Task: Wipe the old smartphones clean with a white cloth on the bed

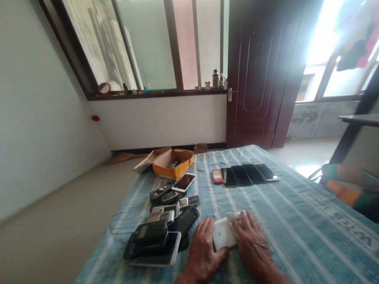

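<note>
A white phone (222,236) lies back side up on the blue striped cloth (281,213), close to me. My left hand (205,248) grips its left edge, with the thumb along the near edge and the fingers at the far left corner. My right hand (251,240) presses a pale wipe or tissue (234,219) against the phone's right part, its fingers bent over the wipe. The phone's right edge is hidden under the wipe and my right hand.
Left of my hands is a pile of old phones (152,233). Behind it are a white-framed phone (184,182) and an open orange box (171,170). Several dark phones (244,175) overlap in a row at the back right, beside a small red-edged item (217,176).
</note>
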The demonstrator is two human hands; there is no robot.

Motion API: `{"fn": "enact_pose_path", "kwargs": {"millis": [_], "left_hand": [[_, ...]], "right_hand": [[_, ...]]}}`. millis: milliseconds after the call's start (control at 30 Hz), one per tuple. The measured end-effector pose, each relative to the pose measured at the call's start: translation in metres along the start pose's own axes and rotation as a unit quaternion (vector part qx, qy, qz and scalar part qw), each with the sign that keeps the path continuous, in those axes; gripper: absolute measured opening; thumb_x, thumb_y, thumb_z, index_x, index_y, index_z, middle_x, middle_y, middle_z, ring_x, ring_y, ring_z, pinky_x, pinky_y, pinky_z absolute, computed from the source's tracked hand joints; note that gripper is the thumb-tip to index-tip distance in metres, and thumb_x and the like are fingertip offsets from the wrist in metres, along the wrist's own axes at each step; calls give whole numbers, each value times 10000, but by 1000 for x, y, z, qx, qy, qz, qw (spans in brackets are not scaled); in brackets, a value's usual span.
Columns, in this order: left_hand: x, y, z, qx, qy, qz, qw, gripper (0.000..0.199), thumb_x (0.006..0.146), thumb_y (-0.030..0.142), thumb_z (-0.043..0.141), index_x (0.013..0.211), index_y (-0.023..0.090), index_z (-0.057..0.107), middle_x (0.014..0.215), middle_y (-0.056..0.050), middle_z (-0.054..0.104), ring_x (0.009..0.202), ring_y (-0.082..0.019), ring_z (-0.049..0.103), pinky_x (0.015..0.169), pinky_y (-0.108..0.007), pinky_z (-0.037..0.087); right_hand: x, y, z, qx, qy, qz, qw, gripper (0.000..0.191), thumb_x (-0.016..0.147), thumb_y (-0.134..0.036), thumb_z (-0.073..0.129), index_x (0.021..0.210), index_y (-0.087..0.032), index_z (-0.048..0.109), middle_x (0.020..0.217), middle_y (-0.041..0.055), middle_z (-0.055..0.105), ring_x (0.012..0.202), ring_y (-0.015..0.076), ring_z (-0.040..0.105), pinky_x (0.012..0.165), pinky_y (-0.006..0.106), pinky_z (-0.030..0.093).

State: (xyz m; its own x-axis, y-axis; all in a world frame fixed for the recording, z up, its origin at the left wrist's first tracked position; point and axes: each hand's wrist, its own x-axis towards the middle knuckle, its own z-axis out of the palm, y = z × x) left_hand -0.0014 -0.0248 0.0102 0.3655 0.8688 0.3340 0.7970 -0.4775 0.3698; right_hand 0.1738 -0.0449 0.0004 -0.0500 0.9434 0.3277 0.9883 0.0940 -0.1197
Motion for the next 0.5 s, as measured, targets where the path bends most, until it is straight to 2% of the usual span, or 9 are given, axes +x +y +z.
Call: {"fn": "enact_pose_path", "kwargs": {"millis": [100, 200, 333, 500], "left_hand": [[-2, -5, 7, 14, 10, 5, 1000, 663, 640, 306, 665, 1248, 70, 549, 1276, -212, 574, 1209, -362, 514, 1023, -507, 429], [-4, -9, 12, 29, 12, 6, 999, 677, 645, 327, 668, 1260, 73, 543, 1299, -214, 557, 1225, -367, 500, 1028, -506, 424], [-4, -9, 12, 45, 6, -1, 999, 731, 633, 379, 703, 1269, 61, 535, 1317, -228, 536, 1233, -378, 489, 1024, -503, 430], [-4, -8, 10, 54, -6, -8, 999, 762, 621, 409, 722, 1266, 49, 534, 1335, -243, 513, 1247, -385, 471, 1033, -502, 418]], "right_hand": [[-6, -12, 8, 34, -4, -42, 999, 517, 751, -69, 486, 1219, -247, 614, 1385, 112, 491, 1317, 336, 373, 1045, 448, 325], [-6, -15, 9, 63, -21, -53, 996, 503, 773, -69, 465, 1216, -256, 615, 1411, 92, 466, 1332, 297, 362, 1076, 419, 299], [1, -4, 2, 71, -43, -21, 996, 491, 794, -96, 452, 1240, -234, 601, 1437, 99, 428, 1357, 295, 317, 1088, 421, 285], [9, 9, -3, 38, -42, 18, 998, 495, 804, -75, 419, 1265, -151, 584, 1423, 157, 433, 1361, 319, 302, 1087, 426, 281]]}}
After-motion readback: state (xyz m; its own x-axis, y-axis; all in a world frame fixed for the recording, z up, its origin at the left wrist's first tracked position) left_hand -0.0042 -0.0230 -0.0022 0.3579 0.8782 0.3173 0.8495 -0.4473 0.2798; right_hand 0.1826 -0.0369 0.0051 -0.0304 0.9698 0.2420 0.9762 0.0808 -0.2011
